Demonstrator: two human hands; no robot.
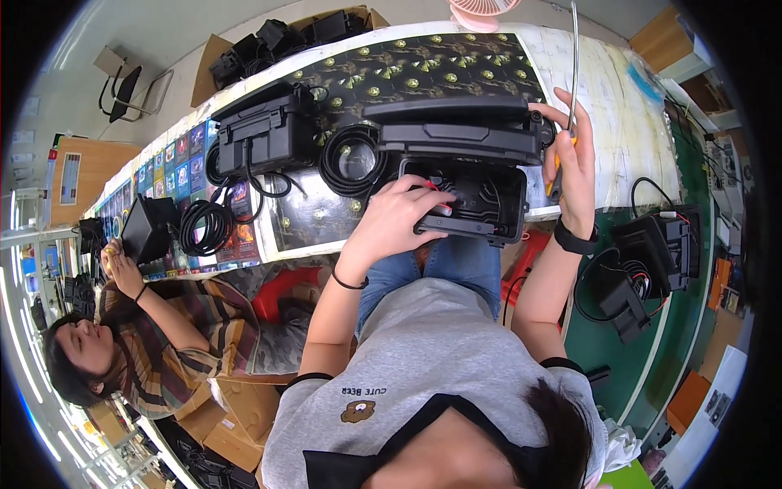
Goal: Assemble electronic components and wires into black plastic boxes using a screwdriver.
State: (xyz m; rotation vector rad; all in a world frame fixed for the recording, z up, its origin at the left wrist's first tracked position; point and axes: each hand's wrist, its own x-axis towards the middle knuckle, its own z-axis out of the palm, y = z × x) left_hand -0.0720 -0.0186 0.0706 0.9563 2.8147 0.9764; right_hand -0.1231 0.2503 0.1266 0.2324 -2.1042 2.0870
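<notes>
An open black plastic box (pixel 481 231) stands at the table's near edge in front of me, its lid (pixel 456 134) tilted back on the far side. My left hand (pixel 397 218) grips the box's near left wall, fingers reaching inside and the thumb lower down outside. A bit of red shows by those fingers, too small to name. Beside the box's right end, my right hand (pixel 576 175) holds a screwdriver (pixel 557 168) with an orange handle, its long metal shaft pointing away from me. Some right fingers are near the lid's right end.
Coiled black corrugated tubing (pixel 352 160) lies left of the box, by a second black box (pixel 267 134). Further left, a co-worker (pixel 155 342) handles a dark box (pixel 148 228). Black boxes with wires (pixel 652 261) sit on the green surface at right. A pink fan (pixel 481 12) stands at the back.
</notes>
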